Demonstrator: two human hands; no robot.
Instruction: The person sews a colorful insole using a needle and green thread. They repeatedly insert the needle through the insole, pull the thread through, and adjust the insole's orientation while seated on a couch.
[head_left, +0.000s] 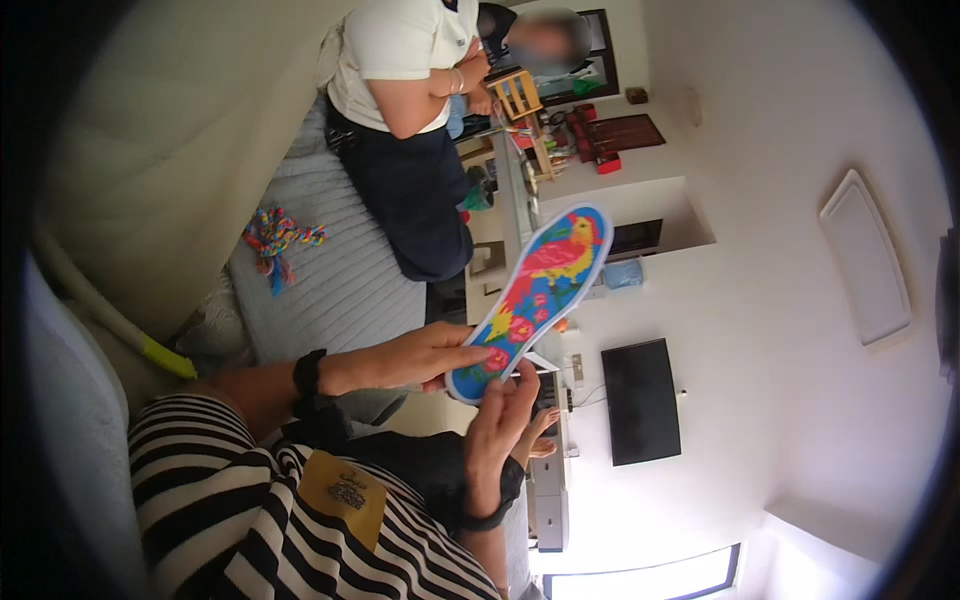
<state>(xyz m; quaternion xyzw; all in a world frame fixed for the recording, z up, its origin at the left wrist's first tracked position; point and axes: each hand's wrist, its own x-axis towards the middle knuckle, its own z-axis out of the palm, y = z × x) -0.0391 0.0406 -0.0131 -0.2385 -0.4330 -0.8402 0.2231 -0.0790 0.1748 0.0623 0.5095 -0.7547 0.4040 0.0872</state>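
Observation:
An insole (536, 307) with a bird and flowers on blue and a white rim is held up before me. My left hand (420, 360) grips its narrower end, thumb across the patterned face and the other fingers mostly hidden behind. Lower in the picture, my right hand (499, 412) has thumb and fingertips at the edge of the same end. The bird end points away from both hands, free of any support. Dark bands circle both of my wrists, and a striped top covers my body.
The view lies sideways. A person in a white top (397, 52) kneels or sits on a grey quilted bed (337, 277), near a multicoloured braided rope (277, 240). Another person is behind. Bare feet (544, 435) show beyond my right hand. A television (641, 401) hangs on the wall.

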